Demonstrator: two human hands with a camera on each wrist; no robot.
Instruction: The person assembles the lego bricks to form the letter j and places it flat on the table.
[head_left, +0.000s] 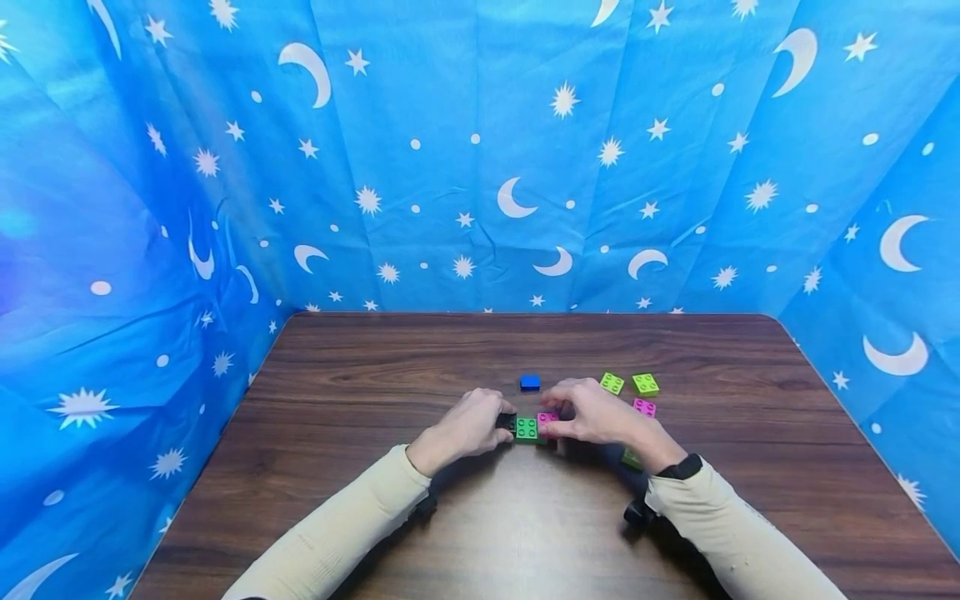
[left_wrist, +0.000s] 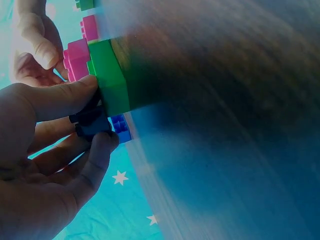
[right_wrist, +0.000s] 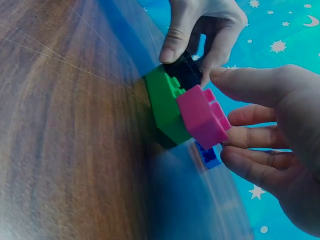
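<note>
A long green brick [head_left: 527,428] lies on the table, its middle studs showing between a black brick [right_wrist: 184,71] on the left end and a pink brick [right_wrist: 202,116] on the right end. My left hand [head_left: 471,423] pinches the black brick between thumb and fingers, its thumb also right at the green brick in the left wrist view. Around the pink brick my right hand [head_left: 596,412] holds its thumb and fingers apart, the fingertips close to the brick's studded side. Just beyond the green brick lies a blue brick [head_left: 530,383].
To the right are two lime bricks [head_left: 611,383] and another pink brick [head_left: 644,407]. A green brick [head_left: 632,458] is partly hidden under my right wrist. The dark wooden table [head_left: 360,358] ends at a blue curtain [head_left: 450,167] with stars and moons.
</note>
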